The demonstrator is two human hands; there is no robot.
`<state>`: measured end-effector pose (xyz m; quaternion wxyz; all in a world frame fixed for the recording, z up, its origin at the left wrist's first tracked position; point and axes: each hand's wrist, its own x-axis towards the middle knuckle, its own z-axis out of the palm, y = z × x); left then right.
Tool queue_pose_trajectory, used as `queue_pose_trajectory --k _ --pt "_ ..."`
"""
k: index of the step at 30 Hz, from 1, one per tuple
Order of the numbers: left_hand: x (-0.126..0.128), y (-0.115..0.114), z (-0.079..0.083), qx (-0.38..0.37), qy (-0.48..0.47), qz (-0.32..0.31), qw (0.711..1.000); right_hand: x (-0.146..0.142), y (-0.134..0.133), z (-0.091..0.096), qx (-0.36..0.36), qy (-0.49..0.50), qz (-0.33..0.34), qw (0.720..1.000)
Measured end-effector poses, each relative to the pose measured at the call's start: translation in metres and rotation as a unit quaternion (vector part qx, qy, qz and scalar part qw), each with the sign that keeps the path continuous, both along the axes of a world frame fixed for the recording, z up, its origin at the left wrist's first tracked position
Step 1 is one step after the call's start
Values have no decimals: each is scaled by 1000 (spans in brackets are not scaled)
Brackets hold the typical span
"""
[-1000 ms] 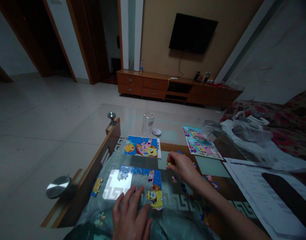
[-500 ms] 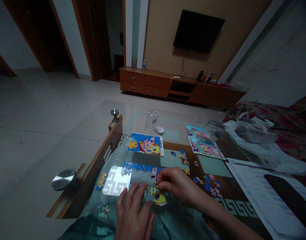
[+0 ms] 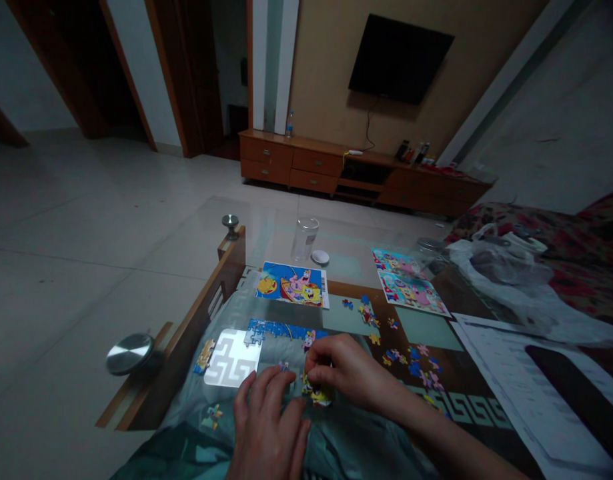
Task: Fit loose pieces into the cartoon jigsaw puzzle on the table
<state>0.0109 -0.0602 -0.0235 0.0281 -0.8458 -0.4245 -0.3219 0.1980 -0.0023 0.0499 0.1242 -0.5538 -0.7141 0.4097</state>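
Note:
My right hand [image 3: 343, 368] is closed in a pinch at a small yellow group of joined jigsaw pieces [image 3: 320, 398], its fingertips on a puzzle piece they mostly cover. Beside it, my left hand [image 3: 271, 423] rests low with fingers apart, touching the glass tabletop and holding nothing. Just beyond the fingers runs a joined strip of blue puzzle pieces [image 3: 273, 329], with a pink figure [image 3: 309, 339] at its right end. One small loose piece [image 3: 284, 365] shows by my left fingertips. The reference picture card [image 3: 292, 285] lies farther back.
Loose pieces [image 3: 426, 367] and a joined cluster [image 3: 369, 313] lie to the right. Left are a gold piece [image 3: 205, 355] and another [image 3: 213, 417]. Behind stand a glass jar [image 3: 305, 239] and lid [image 3: 320, 257]. A second picture sheet [image 3: 409, 283], papers [image 3: 516, 380] and phone-like slab [image 3: 576, 400] sit right.
My right hand has shifted slightly left and toward me over the yellow pieces, covering more of them. My left hand stays nearly in place. The view has tilted slightly.

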Motion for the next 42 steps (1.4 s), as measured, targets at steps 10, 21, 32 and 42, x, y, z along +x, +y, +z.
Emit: queue_pose_trajectory --k 10,21,32,42 --pt "1 -1 -2 -26 -18 -9 999 -1 -1 -7 9 -9 25 1000" --pt "0 -1 -3 -64 -26 -24 997 -1 -1 -4 -1 -8 20 1000" --pt "-2 2 -2 -62 -25 -34 997 10 -4 -6 119 20 9 993" --pt "-1 3 1 -52 -13 -29 998 9 -7 -8 71 51 -14 996"
